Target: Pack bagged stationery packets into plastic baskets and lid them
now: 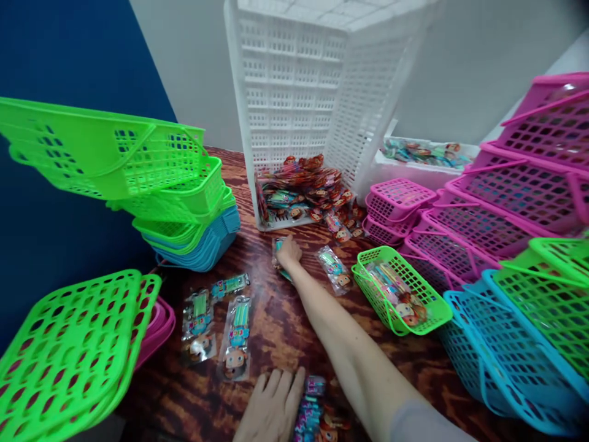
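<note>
My right hand (288,252) reaches far across the wooden table (285,325), fingers closed down on a clear toy packet (279,253) lying in front of the tipped white crate (294,98). My left hand (271,405) rests flat near the table's front edge, fingers stretched out, beside a small stack of packets (313,411). Three more packets (216,319) lie to the left of my arm, and one (335,269) lies to its right. A small green basket (400,288) holding several packets sits right of my arm.
The white crate spills a heap of packets (304,190). Stacked green and blue baskets (184,202) stand at the left, green lids (69,350) at the front left. Pink baskets (506,184), a blue basket (501,350) and a green basket (552,288) crowd the right.
</note>
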Action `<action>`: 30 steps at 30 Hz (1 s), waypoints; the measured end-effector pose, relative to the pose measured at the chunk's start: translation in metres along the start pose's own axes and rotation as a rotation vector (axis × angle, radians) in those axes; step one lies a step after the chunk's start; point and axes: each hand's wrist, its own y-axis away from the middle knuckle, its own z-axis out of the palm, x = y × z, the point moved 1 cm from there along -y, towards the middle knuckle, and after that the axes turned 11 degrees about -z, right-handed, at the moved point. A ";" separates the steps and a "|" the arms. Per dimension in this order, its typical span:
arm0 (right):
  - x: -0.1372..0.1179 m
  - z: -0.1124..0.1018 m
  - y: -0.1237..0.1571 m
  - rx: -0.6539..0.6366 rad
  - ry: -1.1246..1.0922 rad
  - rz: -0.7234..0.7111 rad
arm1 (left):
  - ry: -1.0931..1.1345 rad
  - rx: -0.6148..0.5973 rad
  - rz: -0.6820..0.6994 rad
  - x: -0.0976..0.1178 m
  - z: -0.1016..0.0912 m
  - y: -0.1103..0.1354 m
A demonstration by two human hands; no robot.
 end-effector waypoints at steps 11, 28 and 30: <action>0.105 -0.059 0.050 0.030 0.195 0.116 | 0.061 -0.043 0.035 -0.001 0.003 -0.006; 0.109 -0.049 0.206 -0.139 0.172 -0.538 | 0.210 -0.131 -0.028 0.006 -0.027 0.009; 0.121 -0.047 0.221 -0.189 0.061 -0.543 | 0.209 -0.138 -0.031 0.008 -0.032 0.009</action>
